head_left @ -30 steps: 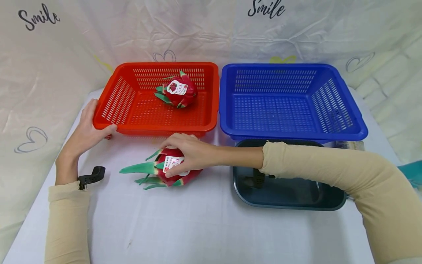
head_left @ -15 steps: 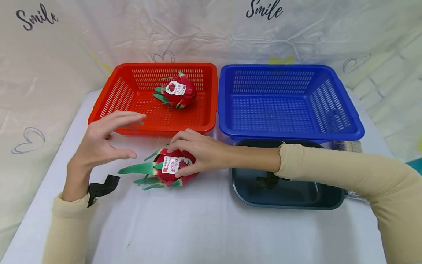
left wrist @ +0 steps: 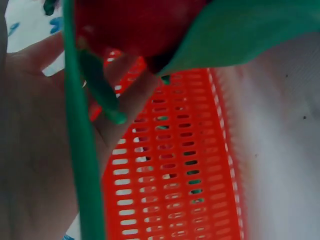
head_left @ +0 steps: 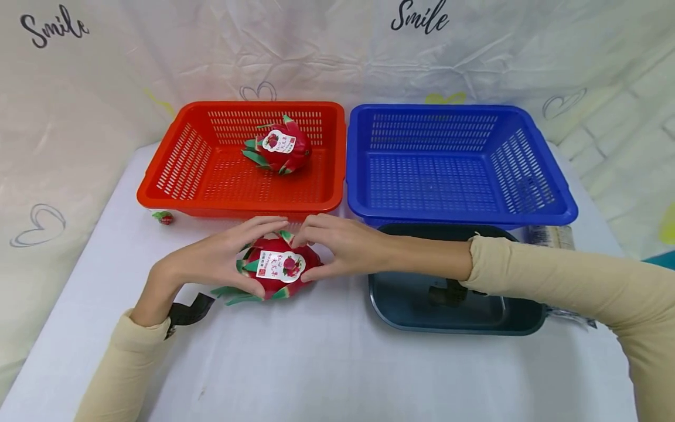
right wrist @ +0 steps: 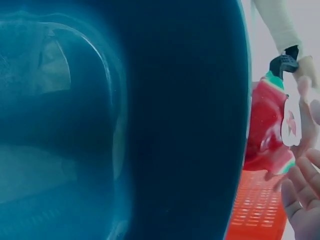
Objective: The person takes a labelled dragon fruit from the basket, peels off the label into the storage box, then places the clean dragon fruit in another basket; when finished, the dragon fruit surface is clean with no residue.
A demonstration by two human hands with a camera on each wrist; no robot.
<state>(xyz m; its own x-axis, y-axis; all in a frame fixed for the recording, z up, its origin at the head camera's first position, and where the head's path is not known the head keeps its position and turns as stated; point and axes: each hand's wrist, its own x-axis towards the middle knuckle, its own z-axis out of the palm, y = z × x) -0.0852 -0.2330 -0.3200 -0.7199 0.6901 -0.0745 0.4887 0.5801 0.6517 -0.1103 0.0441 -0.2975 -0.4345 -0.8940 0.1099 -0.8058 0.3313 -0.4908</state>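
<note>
A dragon fruit (head_left: 279,269) with green scales and a white sticker lies on the white table, its leafy end to the left. My left hand (head_left: 208,258) holds that leafy end, thumb at the near side and fingers over the far side. Around the right end curl the thumb and fingers of my right hand (head_left: 350,243). Green leaves hang across the left palm in the left wrist view, with the fruit's red body (left wrist: 135,25) above. The right wrist view has the fruit (right wrist: 265,125) between both hands. A second dragon fruit (head_left: 287,146) sits inside the red basket (head_left: 242,206).
A blue basket (head_left: 459,212) stands right of the red one. In front of it is a dark green tub (head_left: 401,316), beneath my right forearm. A small red-and-green item (head_left: 166,218) lies by the red basket's near left corner. Behind the tub is a wrapped item (head_left: 551,236).
My left hand has left the red basket's corner and come right to the fruit's leafy end. My right hand has slid toward the fruit's right end. The fruit itself has hardly moved.
</note>
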